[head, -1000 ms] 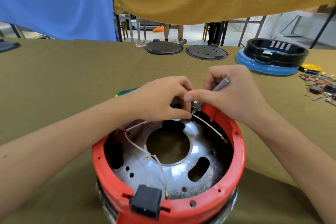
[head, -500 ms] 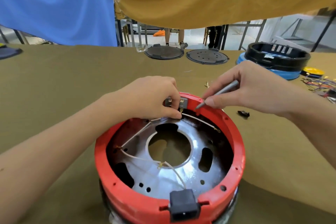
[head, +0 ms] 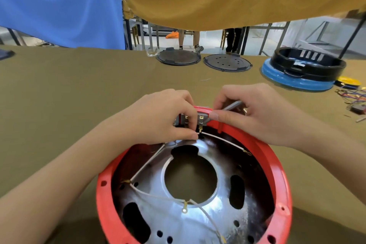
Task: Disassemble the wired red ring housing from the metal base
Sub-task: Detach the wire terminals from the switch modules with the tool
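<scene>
At twelve o'clock on the red ring housing (head: pixel 277 166), our left hand (head: pixel 164 117) pinches the white wire (head: pixel 221 140), which runs toward four o'clock; our right hand (head: pixel 257 113) pinches a grey tool (head: pixel 233 106) just beside it.

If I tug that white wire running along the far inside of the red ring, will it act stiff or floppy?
Probably floppy: the white wire sags slightly between its ends. It likely has little slack, since it runs nearly taut to the brass terminal beside the left hand. The terminal joint may be fragile.

The olive-covered table (head: pixel 59 93) bears the red ring housing (head: pixel 277 174), two dark discs (head: pixel 178 58), loose wires (head: pixel 352 95).
</scene>
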`<state>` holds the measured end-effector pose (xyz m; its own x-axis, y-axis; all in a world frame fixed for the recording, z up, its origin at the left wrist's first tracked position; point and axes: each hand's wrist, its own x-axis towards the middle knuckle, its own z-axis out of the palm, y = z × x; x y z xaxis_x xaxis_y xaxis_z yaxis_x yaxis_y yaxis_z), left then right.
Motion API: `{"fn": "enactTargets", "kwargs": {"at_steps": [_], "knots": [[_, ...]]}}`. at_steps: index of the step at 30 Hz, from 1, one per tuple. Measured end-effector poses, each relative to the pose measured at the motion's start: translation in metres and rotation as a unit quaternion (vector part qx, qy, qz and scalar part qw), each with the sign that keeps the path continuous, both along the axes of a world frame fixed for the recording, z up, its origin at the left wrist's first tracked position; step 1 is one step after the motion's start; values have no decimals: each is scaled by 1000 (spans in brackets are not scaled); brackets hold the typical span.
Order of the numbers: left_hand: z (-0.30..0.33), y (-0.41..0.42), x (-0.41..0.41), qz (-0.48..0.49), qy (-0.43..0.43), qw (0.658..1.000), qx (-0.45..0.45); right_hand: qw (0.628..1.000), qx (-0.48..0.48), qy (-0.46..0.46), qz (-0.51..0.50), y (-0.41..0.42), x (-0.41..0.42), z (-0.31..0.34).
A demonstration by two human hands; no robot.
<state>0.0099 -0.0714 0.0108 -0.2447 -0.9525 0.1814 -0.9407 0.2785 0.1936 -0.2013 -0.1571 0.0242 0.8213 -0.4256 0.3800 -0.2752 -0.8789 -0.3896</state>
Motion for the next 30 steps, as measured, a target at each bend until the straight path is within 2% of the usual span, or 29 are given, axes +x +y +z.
{"fn": "enactTargets", "kwargs": {"at_steps": [5,10,13,18,22,26,30], "knots": [[-1,-1,0,-7,21,1000,8,996,87,12,-13,-7,5,8],[0,-2,-1,-13,32,999,16,992,126,22,-22,-11,11,12],[0,-3,-3,-16,35,999,21,991,132,-22,-27,-7,14,5],[2,-5,-4,-24,38,999,29,976,138,-134,-98,-4,27,-11],[2,-6,-5,-27,41,998,35,973,131,-154,-110,-8,33,-14],[2,-5,-6,-28,47,998,42,975,141,-123,-118,-12,35,-17],[3,-5,-5,-33,60,997,44,973,126,-166,-103,-10,34,-18]]}}
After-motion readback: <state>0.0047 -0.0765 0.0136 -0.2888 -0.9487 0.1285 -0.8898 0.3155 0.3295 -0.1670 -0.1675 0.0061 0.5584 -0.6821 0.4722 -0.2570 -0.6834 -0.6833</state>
